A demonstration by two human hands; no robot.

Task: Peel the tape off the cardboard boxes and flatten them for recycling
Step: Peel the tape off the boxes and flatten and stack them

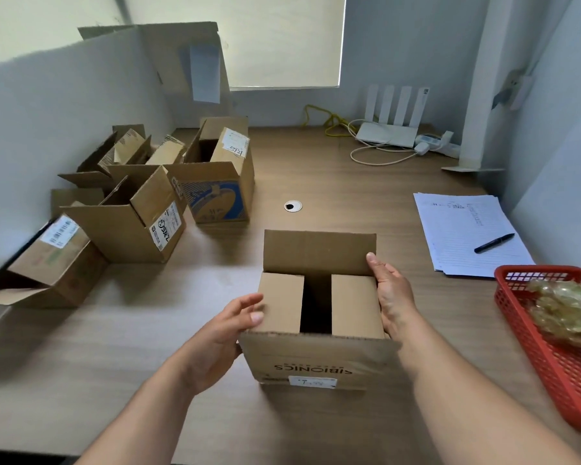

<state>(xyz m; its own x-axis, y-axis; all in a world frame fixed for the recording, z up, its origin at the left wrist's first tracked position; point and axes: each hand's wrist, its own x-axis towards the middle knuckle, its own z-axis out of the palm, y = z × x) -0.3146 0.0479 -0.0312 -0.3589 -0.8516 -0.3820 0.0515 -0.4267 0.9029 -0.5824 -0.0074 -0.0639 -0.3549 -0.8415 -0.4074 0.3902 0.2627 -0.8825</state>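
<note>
On the light wooden table (332, 169) stands the open brown cardboard box (316, 360) (far flap upright). The right hand (391, 293) presses flat against its right side. The left hand (228, 323), loosely spread, touches its left side.

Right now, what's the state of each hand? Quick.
Left hand: open, fingers relaxed, thumb at the left flap of the box.
Right hand: open, laid flat against the right side of the box.
</note>
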